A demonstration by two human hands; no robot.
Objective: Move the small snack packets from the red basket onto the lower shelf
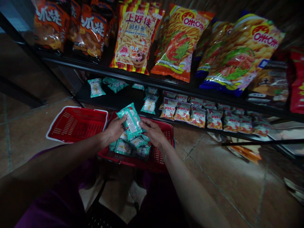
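Note:
A small teal snack packet (130, 121) is held up over a red basket (163, 126), gripped from both sides. My left hand (115, 129) pinches its left edge and my right hand (153, 132) holds its lower right corner. Several more teal packets (130, 146) lie piled in the basket beneath. Other teal packets (96, 87) lie scattered on the dark bottom shelf (111, 101) just beyond the basket.
A second red basket (76, 124) stands on the tiled floor to the left. Small red-and-white packets (197, 117) line the bottom shelf to the right. Large snack bags (136, 34) fill the shelf above. Flattened packaging (245, 152) lies on the floor at right.

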